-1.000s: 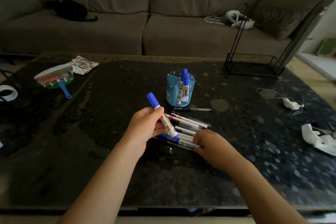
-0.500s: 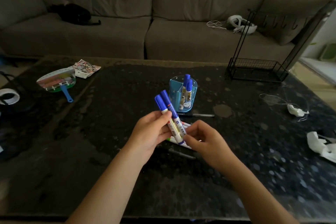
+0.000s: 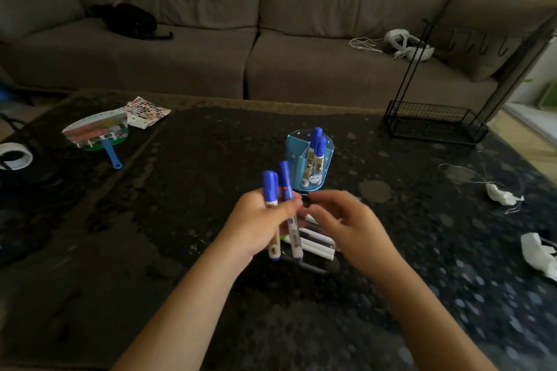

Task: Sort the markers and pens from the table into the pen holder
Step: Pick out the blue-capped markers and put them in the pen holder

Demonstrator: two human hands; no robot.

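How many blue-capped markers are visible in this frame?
4: two upright in the pen holder at and; two in the left hand at and. The pile may hide more.

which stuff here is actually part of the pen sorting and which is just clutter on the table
Part of the job: two blue-capped markers in the left hand; pile of pens on the table; blue pen holder with two markers in it; right hand.

Lying about: paper fan; sticker sheet; tape roll; wire rack; crumpled tissues.
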